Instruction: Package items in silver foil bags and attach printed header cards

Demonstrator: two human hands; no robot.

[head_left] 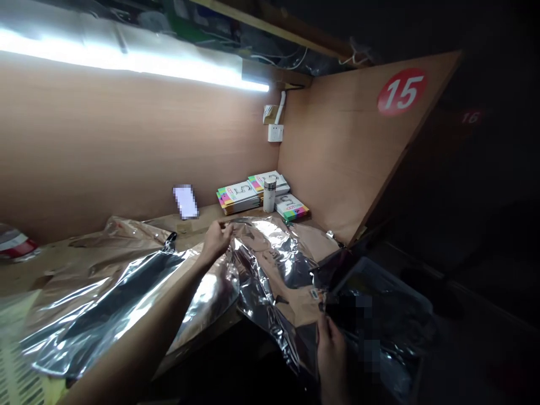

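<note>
2 hands (217, 241) (331, 351) apart on silver foil (270, 264)

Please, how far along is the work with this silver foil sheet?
Hard to say exactly. Done: the silver foil sheet already lies opened out across the wooden desk. In hand: the left hand grips its upper edge, and the right hand holds its near edge beside a dark plastic bin. Left: the sheet looks crumpled, not smoothed or folded.
</note>
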